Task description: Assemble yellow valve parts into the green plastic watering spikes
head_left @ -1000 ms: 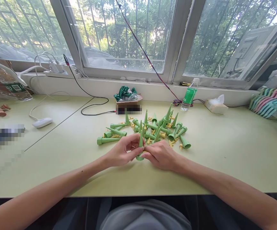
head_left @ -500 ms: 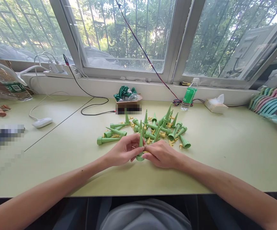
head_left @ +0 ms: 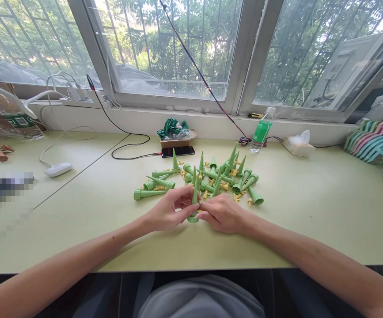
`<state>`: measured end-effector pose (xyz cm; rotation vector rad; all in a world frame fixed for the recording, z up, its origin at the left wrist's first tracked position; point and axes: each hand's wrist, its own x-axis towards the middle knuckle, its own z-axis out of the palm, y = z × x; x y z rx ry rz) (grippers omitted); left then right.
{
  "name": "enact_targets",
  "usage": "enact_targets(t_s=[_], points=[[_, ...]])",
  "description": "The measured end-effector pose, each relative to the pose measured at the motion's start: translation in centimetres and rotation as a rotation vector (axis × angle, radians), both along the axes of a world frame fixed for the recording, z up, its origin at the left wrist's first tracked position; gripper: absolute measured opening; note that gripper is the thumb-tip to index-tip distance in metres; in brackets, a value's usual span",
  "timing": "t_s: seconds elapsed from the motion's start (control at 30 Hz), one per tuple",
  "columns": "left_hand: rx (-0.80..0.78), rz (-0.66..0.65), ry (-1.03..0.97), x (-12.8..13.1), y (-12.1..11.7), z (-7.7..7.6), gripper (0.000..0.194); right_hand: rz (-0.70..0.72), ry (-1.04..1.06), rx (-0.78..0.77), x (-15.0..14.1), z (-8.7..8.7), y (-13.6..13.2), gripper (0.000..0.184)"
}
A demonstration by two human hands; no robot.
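My left hand (head_left: 170, 206) is closed around a green plant watering spike (head_left: 195, 198), which stands nearly upright with its tip up and its wide ribbed cap at the bottom. Against the spike's right side, my right hand (head_left: 223, 213) pinches a small yellow valve piece, mostly hidden by its fingers. Just beyond both hands spreads a loose pile of green spikes, among them a lying spike (head_left: 149, 193) on the left and another spike (head_left: 255, 195) on the right. Small yellow valves, such as this yellow valve (head_left: 250, 202), are scattered between them.
Behind the pile lie a phone (head_left: 178, 151) on a black cable and a small cardboard box (head_left: 178, 142) with green plastic. A water bottle (head_left: 262, 131), a tissue pack (head_left: 299, 146) and hangers (head_left: 373, 143) stand to the right. At left is a white mouse-like device (head_left: 58, 169).
Both hands keep nearly the same pose at the spike. Less of the yellow piece shows between them. At the far right edge, another person's hand has shifted slightly.
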<state>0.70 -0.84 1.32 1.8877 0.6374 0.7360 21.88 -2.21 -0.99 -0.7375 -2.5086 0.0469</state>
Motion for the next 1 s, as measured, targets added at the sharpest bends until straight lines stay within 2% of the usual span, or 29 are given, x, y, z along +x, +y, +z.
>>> enact_targets(t_s=[0.33, 0.53, 0.8, 1.0], points=[[0.076, 0.009, 0.031, 0.03, -0.21, 0.44, 0.019, -0.003, -0.006, -0.019, -0.05, -0.11, -0.02, 0.056], [0.108, 0.024, 0.040, 0.07, -0.30, 0.53, 0.020, -0.048, -0.042, -0.051, -0.07, -0.02, -0.10, 0.050], [0.061, 0.030, 0.015, 0.12, -0.15, 0.32, 0.022, -0.065, -0.015, -0.029, -0.08, -0.09, 0.00, 0.050], [-0.035, 0.072, -0.087, 0.20, 0.03, -0.19, 0.025, -0.152, 0.048, -0.019, -0.01, -0.14, 0.02, 0.058]])
